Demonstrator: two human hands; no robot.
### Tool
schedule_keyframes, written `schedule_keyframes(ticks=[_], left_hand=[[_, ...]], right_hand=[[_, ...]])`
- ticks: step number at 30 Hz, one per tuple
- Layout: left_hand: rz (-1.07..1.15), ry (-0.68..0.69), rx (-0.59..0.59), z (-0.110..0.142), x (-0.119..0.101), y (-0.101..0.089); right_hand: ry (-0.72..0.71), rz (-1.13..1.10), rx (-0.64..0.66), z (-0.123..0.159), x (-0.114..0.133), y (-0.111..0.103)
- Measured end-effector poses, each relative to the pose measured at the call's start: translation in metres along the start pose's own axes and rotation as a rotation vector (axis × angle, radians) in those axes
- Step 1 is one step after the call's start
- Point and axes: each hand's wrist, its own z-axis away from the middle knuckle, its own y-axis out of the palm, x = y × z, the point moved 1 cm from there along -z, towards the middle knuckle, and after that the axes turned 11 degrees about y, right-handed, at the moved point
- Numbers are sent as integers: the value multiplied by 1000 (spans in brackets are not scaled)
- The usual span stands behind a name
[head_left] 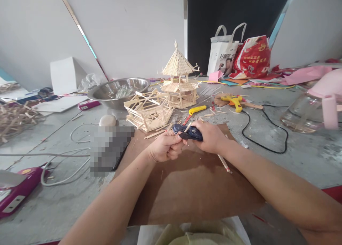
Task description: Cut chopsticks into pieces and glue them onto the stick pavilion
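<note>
My right hand is wrapped round a dark blue hand tool, whose exact kind I cannot make out. A short pale wooden stick lies against the tool and slants toward my left hand. That hand is closed, with its thumb and fingers pinched at the stick's lower end beside the tool; the grip itself is partly hidden. Both hands are above a brown board. Just beyond them stand an open stick frame and a small stick pavilion with a pointed roof.
Behind my hands lies a yellow-handled saw. A yellow glue gun with a black cord is at the right, near a clear jug. To the left are a metal bowl, a blurred-out dark device and a purple power strip.
</note>
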Motion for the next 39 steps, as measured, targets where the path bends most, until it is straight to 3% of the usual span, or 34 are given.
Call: schedule_keyframes(ticks=[7, 15, 18, 22, 25, 29, 39], left_hand=[[-1, -1, 13, 0, -1, 0], [-150, 84, -136, -1, -2, 6], [-369, 238, -261, -5, 3, 8], [-892, 551, -518, -10, 7, 12], [-1056, 637, -564, -11, 7, 17], [-956, 583, -512, -10, 5, 19], [-399, 339, -306, -6, 3, 17]], right_hand=[[15, 63, 39, 0, 2, -4], [110, 148, 51, -1, 4, -6], [159, 167, 60, -4, 4, -4], [233, 198, 41, -5, 6, -2], [265, 195, 32, -4, 8, -2], [218, 117, 25, -2, 6, -3], [71, -4, 27, -4, -3, -2]])
